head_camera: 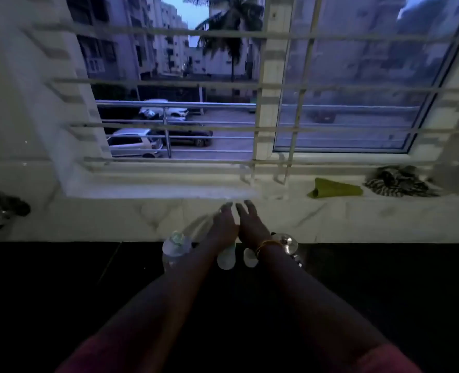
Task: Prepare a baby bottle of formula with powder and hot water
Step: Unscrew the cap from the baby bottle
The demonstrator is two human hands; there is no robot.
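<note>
Step in hand: setup. You have not yet picked up any item.

1. Grip state. Your left grip and right grip are stretched out side by side over the far edge of the counter, below the window sill. The fingers of both are straight and apart, and they clamp nothing. The left grip is motion-blurred, so its finer detail cannot be read.

2. Task items. The baby bottle stands upright at the far edge of the counter, just left of your left forearm, apparently with its teat and cap on. Two small pale pieces lie between your forearms; the light is too dim to identify them. A lidded steel vessel sits just right of your right wrist, and it probably holds the water.

3. Next move. Lower the left grip to the baby bottle, clamp its body and unscrew the top with the right grip. The light is poor, so confirm contact by feel.
</note>
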